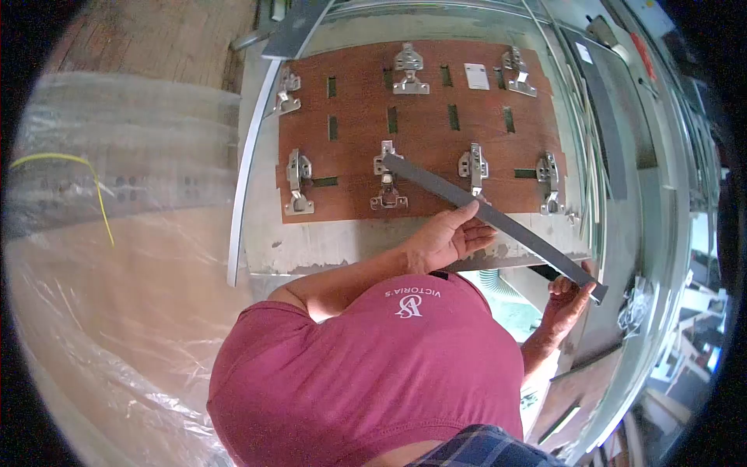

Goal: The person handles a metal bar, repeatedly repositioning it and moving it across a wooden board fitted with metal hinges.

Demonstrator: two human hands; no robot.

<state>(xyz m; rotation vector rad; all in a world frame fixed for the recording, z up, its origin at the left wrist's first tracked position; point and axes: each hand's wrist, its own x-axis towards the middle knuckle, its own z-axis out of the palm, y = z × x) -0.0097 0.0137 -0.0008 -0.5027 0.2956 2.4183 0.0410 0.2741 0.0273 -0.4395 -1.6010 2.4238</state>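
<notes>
Workshop worktop (pixel 327 249), grey, carrying a brown wooden jig board (pixel 424 132) with metal hinges (pixel 298 180).
Long flat grey strip (pixel 490 218) lies diagonally above board's near edge; left hand (pixel 451 233) fingers closed on middle, right hand (pixel 566 300) gripping lower end.

— What is on the table (pixel 311 249)?

— A brown wooden board (pixel 420 109) lies flat on it. The board has dark slots cut in it.

— What sits on the board?

— Shiny metal hinges (pixel 299 181), some in a row near the top and some in a row lower down. A small white plate (pixel 476 75) lies there too.

— Anything beside the board?

— A long silver strip (pixel 247 167) runs along the table's left edge.
</notes>
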